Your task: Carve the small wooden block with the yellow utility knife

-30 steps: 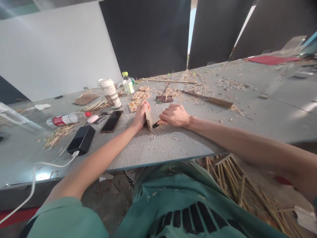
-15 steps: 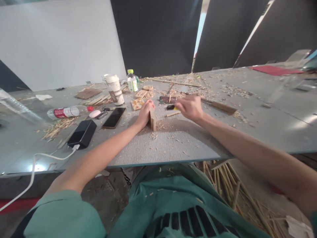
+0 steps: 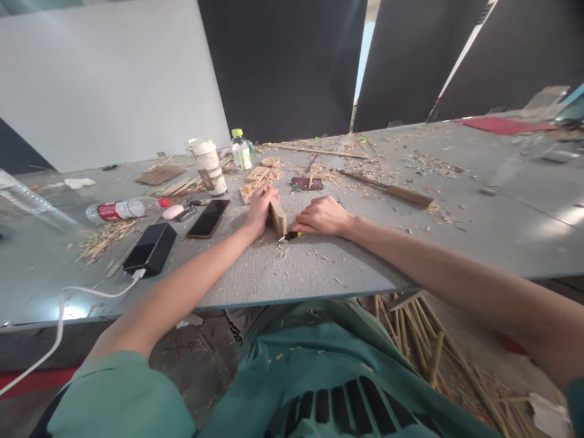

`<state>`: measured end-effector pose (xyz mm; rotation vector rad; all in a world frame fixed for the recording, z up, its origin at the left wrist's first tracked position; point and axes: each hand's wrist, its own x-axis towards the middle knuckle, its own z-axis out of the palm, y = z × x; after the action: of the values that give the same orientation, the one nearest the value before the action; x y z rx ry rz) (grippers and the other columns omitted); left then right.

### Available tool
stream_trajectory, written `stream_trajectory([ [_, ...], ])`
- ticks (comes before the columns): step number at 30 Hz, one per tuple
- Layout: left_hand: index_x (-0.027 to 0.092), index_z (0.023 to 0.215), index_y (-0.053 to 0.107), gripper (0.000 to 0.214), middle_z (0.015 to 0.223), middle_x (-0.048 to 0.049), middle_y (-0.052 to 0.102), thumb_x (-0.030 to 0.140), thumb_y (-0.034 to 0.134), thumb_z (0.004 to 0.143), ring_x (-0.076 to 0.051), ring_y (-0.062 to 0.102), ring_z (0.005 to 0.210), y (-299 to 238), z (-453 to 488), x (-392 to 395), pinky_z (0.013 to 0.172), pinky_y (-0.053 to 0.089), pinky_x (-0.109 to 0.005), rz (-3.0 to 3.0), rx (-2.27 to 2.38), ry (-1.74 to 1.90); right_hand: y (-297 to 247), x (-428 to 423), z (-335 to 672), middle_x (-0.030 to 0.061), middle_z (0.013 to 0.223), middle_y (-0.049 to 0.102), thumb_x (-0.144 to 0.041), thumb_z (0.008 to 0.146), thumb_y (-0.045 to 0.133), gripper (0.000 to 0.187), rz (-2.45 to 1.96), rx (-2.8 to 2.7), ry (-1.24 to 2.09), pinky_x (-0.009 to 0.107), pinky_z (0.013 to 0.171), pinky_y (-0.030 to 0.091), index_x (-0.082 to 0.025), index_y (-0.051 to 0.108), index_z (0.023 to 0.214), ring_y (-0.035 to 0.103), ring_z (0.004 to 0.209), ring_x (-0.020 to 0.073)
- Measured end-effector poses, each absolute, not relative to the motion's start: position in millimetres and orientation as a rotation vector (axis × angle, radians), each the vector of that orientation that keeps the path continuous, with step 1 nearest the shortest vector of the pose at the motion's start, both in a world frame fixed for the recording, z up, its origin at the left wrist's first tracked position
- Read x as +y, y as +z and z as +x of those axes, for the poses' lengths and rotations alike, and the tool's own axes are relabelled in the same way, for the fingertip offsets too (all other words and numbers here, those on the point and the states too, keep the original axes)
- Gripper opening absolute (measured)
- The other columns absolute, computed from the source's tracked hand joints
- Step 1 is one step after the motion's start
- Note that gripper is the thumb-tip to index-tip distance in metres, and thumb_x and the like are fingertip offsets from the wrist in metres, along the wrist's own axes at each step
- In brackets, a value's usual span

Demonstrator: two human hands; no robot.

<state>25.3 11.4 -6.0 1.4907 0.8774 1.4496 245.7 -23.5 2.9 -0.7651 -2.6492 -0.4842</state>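
Observation:
My left hand (image 3: 260,208) is closed round a small pale wooden block (image 3: 277,217) that stands on edge on the grey table (image 3: 296,267). My right hand (image 3: 322,216) is closed on a small knife with a black and yellow handle (image 3: 290,235). Its tip points at the block's lower near corner. Wood shavings lie scattered around both hands.
Left of my hands lie a black phone (image 3: 208,218), a black power bank (image 3: 149,248) with a white cable, a plastic bottle (image 3: 121,210), a paper cup (image 3: 208,165) and a small green-capped bottle (image 3: 239,149). A wooden-handled blade (image 3: 392,189) lies at the right. Bamboo sticks (image 3: 429,347) lie under the table.
My right hand had swung away to the far right with the knife half a second ago. It has come back down beside the block. My left hand has stayed on the block.

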Motion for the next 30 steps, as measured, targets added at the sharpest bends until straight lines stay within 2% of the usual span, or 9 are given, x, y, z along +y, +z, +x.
stream_trajectory([
  [9, 0.025, 0.067, 0.052, 0.029, 0.071, -0.0027, 0.054, 0.025, 0.058, 0.095, -0.022, 0.051, 0.074, -3, 24, 10, 0.076, 0.041, -0.035, 1.588, 0.917, 1.452, 17, -30, 251, 0.0014, 0.063, 0.061, -0.078, 0.108, 0.029, 0.075, -0.835, -2.328, -0.487, 0.035, 0.063, 0.030, -0.023, 0.060, 0.068, 0.045, 0.058, 0.0158],
  [12, 0.026, 0.065, 0.051, 0.030, 0.072, -0.0031, 0.054, 0.026, 0.057, 0.095, -0.024, 0.054, 0.077, -2, 24, 10, 0.080, 0.043, -0.037, 1.626, 0.931, 1.447, 28, -21, 258, 0.0014, 0.062, 0.057, -0.058, 0.116, 0.008, 0.077, -0.956, -2.078, -0.477, 0.034, 0.058, 0.027, -0.022, 0.060, 0.072, 0.040, 0.053, 0.0143],
  [14, 0.026, 0.065, 0.050, 0.031, 0.072, -0.0034, 0.055, 0.029, 0.058, 0.095, -0.025, 0.056, 0.079, -2, 24, 10, 0.082, 0.044, -0.038, 1.649, 0.942, 1.441, 35, -16, 266, 0.0014, 0.061, 0.054, -0.044, 0.116, -0.006, 0.081, -1.006, -1.961, -0.474, 0.034, 0.056, 0.024, -0.021, 0.060, 0.074, 0.037, 0.051, 0.0137],
  [16, 0.026, 0.065, 0.049, 0.033, 0.073, -0.0039, 0.056, 0.032, 0.059, 0.095, -0.026, 0.058, 0.080, -2, 23, 10, 0.084, 0.045, -0.039, 1.667, 0.951, 1.432, 36, -13, 273, 0.0006, 0.059, 0.052, -0.047, 0.117, 0.001, 0.080, -0.968, -2.023, -0.467, 0.033, 0.056, 0.023, -0.021, 0.061, 0.071, 0.037, 0.051, 0.0134],
  [20, 0.026, 0.067, 0.047, 0.036, 0.071, -0.0044, 0.055, 0.041, 0.057, 0.098, -0.024, 0.057, 0.076, -1, 24, 7, 0.081, 0.049, -0.040, 1.677, 0.981, 1.425, 20, -16, 273, -0.0004, 0.057, 0.058, -0.070, 0.110, 0.032, 0.074, -0.757, -2.405, -0.444, 0.033, 0.058, 0.023, -0.022, 0.066, 0.066, 0.041, 0.052, 0.0135],
  [24, 0.027, 0.068, 0.045, 0.040, 0.068, -0.0040, 0.054, 0.049, 0.051, 0.101, -0.023, 0.055, 0.071, 0, 27, 5, 0.075, 0.049, -0.038, 1.673, 1.006, 1.417, 6, -17, 256, 0.0004, 0.060, 0.064, -0.073, 0.111, 0.030, 0.076, -0.660, -2.583, -0.456, 0.035, 0.060, 0.022, -0.022, 0.068, 0.068, 0.040, 0.051, 0.0131],
  [27, 0.026, 0.066, 0.045, 0.044, 0.066, -0.0035, 0.054, 0.047, 0.049, 0.104, -0.021, 0.054, 0.068, -2, 27, 7, 0.074, 0.049, -0.037, 1.680, 1.013, 1.404, 5, -21, 249, 0.0011, 0.060, 0.063, -0.071, 0.112, 0.026, 0.077, -0.662, -2.581, -0.491, 0.036, 0.062, 0.023, -0.021, 0.064, 0.067, 0.039, 0.052, 0.0138],
  [30, 0.024, 0.069, 0.053, 0.045, 0.071, -0.0034, 0.059, 0.044, 0.048, 0.109, -0.018, 0.056, 0.069, -5, 26, 10, 0.076, 0.053, -0.035, 1.694, 1.013, 1.382, 6, -28, 248, 0.0013, 0.060, 0.061, -0.074, 0.111, 0.029, 0.075, -0.689, -2.525, -0.517, 0.037, 0.064, 0.026, -0.021, 0.062, 0.067, 0.043, 0.055, 0.0147],
])
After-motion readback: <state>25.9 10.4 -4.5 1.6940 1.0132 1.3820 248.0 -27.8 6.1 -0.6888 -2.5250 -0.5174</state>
